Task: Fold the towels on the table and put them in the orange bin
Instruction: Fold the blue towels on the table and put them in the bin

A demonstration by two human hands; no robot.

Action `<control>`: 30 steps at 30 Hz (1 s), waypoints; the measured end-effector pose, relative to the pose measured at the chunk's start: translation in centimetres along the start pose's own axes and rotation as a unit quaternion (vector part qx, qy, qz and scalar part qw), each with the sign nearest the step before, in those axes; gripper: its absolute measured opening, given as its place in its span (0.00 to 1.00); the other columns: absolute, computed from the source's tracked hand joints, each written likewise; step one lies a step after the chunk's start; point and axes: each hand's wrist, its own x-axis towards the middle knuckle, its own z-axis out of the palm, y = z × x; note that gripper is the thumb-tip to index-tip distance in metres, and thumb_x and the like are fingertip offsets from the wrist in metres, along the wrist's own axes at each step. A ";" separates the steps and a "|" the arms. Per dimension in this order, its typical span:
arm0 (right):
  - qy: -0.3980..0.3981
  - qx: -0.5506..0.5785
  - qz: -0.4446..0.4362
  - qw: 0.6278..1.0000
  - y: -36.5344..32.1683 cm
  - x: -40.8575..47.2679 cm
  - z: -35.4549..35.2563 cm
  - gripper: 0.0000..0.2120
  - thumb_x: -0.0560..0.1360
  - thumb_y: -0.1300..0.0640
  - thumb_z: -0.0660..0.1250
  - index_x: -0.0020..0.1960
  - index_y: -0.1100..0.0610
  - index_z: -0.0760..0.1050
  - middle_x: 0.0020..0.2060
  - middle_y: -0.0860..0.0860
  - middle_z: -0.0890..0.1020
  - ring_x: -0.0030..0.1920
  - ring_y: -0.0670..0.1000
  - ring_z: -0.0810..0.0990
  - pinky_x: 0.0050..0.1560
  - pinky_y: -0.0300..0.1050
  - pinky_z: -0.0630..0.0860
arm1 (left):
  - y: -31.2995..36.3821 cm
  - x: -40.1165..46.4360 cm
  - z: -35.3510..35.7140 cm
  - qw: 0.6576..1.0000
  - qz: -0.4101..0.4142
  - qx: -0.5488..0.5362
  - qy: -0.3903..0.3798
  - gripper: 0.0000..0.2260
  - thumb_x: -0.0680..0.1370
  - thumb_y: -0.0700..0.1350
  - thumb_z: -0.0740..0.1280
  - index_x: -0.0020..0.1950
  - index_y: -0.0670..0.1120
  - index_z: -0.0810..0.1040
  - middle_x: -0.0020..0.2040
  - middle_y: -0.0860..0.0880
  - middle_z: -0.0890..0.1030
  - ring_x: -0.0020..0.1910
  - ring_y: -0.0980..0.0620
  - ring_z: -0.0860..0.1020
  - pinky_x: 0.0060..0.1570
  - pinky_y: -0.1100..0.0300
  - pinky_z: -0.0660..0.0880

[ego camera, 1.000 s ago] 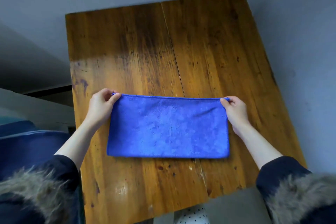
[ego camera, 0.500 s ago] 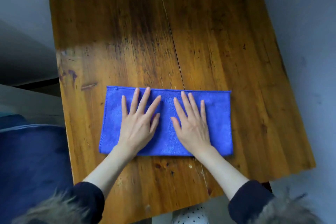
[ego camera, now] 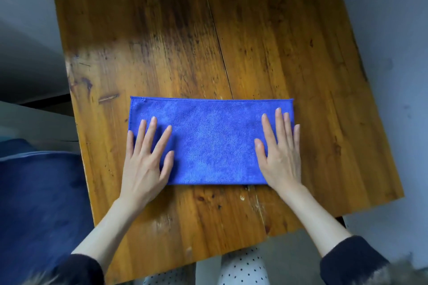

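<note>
blue towel [ego camera: 212, 141], folded to a band, flat on the bench [ego camera: 266, 41], long axis running left to right; left hand [ego camera: 144, 164] and right hand [ego camera: 279, 155], grip open and flat, press opposite ends, equally near.

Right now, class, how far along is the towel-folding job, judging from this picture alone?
Done: the blue towel lies on the wooden table as a long, flat rectangle, apparently folded once. In hand: the left hand and right hand press flat on its two ends. Left: further folds and binning; no orange bin is in view.
</note>
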 end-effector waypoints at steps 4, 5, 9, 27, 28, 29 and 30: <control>-0.047 0.003 -0.008 0.999 0.0 -3.8 1.1 0.25 0.79 0.49 0.49 0.74 0.54 0.53 0.74 0.55 0.54 0.75 0.57 0.52 0.74 0.54 0.49 | -0.6 -2.5 0.6 0.999 -0.028 0.028 -0.027 0.23 0.79 0.50 0.50 0.74 0.46 0.63 0.75 0.42 0.59 0.75 0.42 0.53 0.73 0.46 0.49; -0.054 -0.002 0.001 0.999 0.1 -4.2 1.2 0.25 0.79 0.49 0.48 0.74 0.54 0.53 0.74 0.55 0.54 0.75 0.57 0.53 0.74 0.55 0.50 | -0.7 -2.6 0.7 0.998 -0.026 0.040 -0.032 0.23 0.80 0.50 0.50 0.74 0.46 0.62 0.75 0.42 0.59 0.75 0.42 0.53 0.73 0.46 0.49; -0.063 -0.004 0.012 0.998 -0.3 -4.0 1.1 0.25 0.79 0.49 0.48 0.74 0.54 0.53 0.74 0.54 0.52 0.75 0.56 0.51 0.74 0.56 0.51 | -0.4 -2.2 0.5 0.999 -0.030 0.016 -0.027 0.23 0.80 0.49 0.50 0.74 0.46 0.63 0.75 0.41 0.60 0.75 0.41 0.53 0.73 0.46 0.48; -0.142 -0.074 -0.053 0.986 -8.2 -5.0 3.1 0.33 0.76 0.37 0.52 0.74 0.45 0.42 0.76 0.51 0.44 0.75 0.55 0.39 0.71 0.66 0.37 | -0.9 -1.4 -2.6 0.897 -0.417 -0.149 -0.008 0.16 0.75 0.54 0.67 0.55 0.43 0.77 0.60 0.41 0.70 0.62 0.40 0.64 0.62 0.46 0.62; -0.147 -0.079 -0.053 0.985 -8.2 -5.0 3.1 0.33 0.77 0.36 0.51 0.74 0.45 0.41 0.76 0.50 0.43 0.75 0.55 0.38 0.71 0.65 0.36 | -0.9 -1.2 -2.7 0.892 -0.423 -0.158 -0.012 0.14 0.75 0.53 0.67 0.53 0.44 0.77 0.59 0.42 0.70 0.62 0.40 0.64 0.62 0.47 0.61; -0.150 -0.083 -0.052 0.984 -8.2 -5.0 3.1 0.33 0.77 0.36 0.49 0.74 0.45 0.39 0.76 0.50 0.42 0.75 0.55 0.36 0.71 0.65 0.35 | -0.9 -1.1 -2.7 0.890 -0.424 -0.166 -0.012 0.12 0.74 0.53 0.68 0.49 0.45 0.77 0.59 0.42 0.70 0.62 0.41 0.64 0.61 0.47 0.61; -0.151 -0.086 -0.050 0.984 -8.3 -5.0 3.1 0.33 0.77 0.36 0.49 0.74 0.45 0.38 0.75 0.50 0.41 0.75 0.54 0.36 0.71 0.65 0.35 | -0.9 -1.0 -2.8 0.891 -0.421 -0.172 -0.006 0.09 0.74 0.52 0.68 0.46 0.46 0.77 0.57 0.43 0.72 0.61 0.41 0.65 0.60 0.47 0.62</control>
